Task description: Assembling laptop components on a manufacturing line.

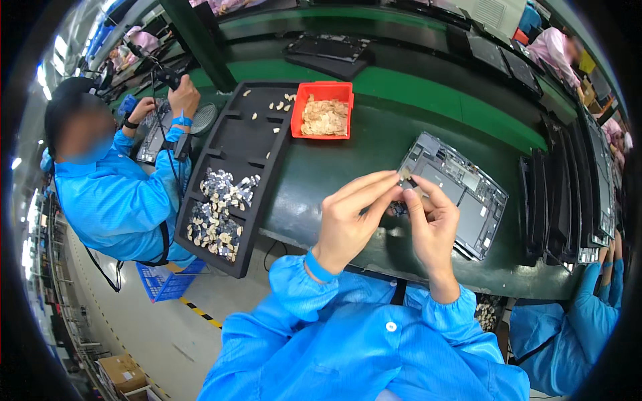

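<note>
My left hand (351, 217) and my right hand (433, 224) meet fingertip to fingertip above the near edge of the green table. Pinched between them is a small thin piece (405, 178), part pale and part dark; its exact kind is too small to tell. Just behind and right of my fingers lies an opened laptop-like chassis (445, 182), grey with its inner boards and dark panels showing. Small dark bits (398, 208) show below my fingertips, partly covered by them. A blue band circles my left wrist.
Left stands a black compartment tray (231, 146) with many small pale and silvery pieces (217, 230). A red bin (294, 127) of beige flakes touches it. Dark panels (535, 200) stand stacked at right. Co-workers in blue sit at left (114, 194) and right (568, 334).
</note>
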Action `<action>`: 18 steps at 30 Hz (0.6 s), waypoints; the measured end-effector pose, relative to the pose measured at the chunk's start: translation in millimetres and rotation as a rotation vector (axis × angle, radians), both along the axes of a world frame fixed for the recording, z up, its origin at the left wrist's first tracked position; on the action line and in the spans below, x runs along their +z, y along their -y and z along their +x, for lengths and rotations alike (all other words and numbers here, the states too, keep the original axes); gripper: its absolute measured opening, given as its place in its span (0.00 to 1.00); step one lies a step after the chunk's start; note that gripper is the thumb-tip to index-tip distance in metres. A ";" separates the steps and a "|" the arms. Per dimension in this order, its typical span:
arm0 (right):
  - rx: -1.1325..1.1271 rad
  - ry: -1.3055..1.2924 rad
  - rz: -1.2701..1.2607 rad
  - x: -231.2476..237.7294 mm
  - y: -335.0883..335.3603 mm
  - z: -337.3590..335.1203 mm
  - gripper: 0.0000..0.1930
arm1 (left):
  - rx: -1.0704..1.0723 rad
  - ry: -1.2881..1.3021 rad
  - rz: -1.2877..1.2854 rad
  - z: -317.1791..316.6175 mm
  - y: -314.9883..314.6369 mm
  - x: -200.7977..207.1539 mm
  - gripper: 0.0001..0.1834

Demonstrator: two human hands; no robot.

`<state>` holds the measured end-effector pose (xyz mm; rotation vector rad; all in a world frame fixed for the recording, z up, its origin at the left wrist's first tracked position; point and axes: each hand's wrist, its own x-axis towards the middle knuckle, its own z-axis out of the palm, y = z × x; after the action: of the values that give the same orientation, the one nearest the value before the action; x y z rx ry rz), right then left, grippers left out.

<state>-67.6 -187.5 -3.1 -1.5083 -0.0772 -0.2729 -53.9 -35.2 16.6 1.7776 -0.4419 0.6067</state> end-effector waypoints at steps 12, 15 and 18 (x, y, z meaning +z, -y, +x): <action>0.301 -0.103 -0.195 12.7 6.1 22.9 0.16 | -0.053 0.307 0.349 36.3 -33.5 -13.4 0.11; 0.333 -0.274 -0.068 16.5 -3.9 44.6 0.16 | 0.068 0.330 0.455 67.1 -50.2 -20.6 0.08; 0.224 -0.273 -0.198 6.3 -0.2 77.6 0.17 | 0.411 -0.205 0.675 106.9 -57.5 -10.7 0.10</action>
<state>10.0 -187.4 3.2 -1.7041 -0.0561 0.1245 53.1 22.3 6.0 2.5856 -0.1358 0.5844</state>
